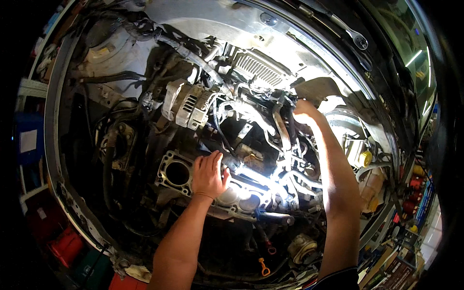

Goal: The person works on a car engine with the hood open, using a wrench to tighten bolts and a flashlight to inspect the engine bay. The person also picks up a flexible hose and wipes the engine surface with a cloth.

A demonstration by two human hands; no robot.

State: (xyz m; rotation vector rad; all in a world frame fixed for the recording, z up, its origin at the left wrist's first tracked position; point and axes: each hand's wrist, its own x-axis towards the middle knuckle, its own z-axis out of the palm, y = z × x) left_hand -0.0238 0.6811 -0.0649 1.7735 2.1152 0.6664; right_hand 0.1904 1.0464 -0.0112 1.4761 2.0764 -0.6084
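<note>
My left hand lies over the top of an engine block, fingers stretched out, with nothing visible in it. An open cylinder bore shows left of it; pale piston tops show to its right. Beside the fingers, a brightly lit tube slants across the block. Farther back, my right hand reaches among hoses and wiring, its fingers curled beside a dark hose. Glare and the hand itself hide what the fingertips hold. An alternator sits behind the block, left of a wiring bundle.
A ribbed metal housing stands at the back wall of the bay. A ratchet lies at the far right edge. Near the front are an orange loop handle and a round mount. A yellow cap is right of my forearm.
</note>
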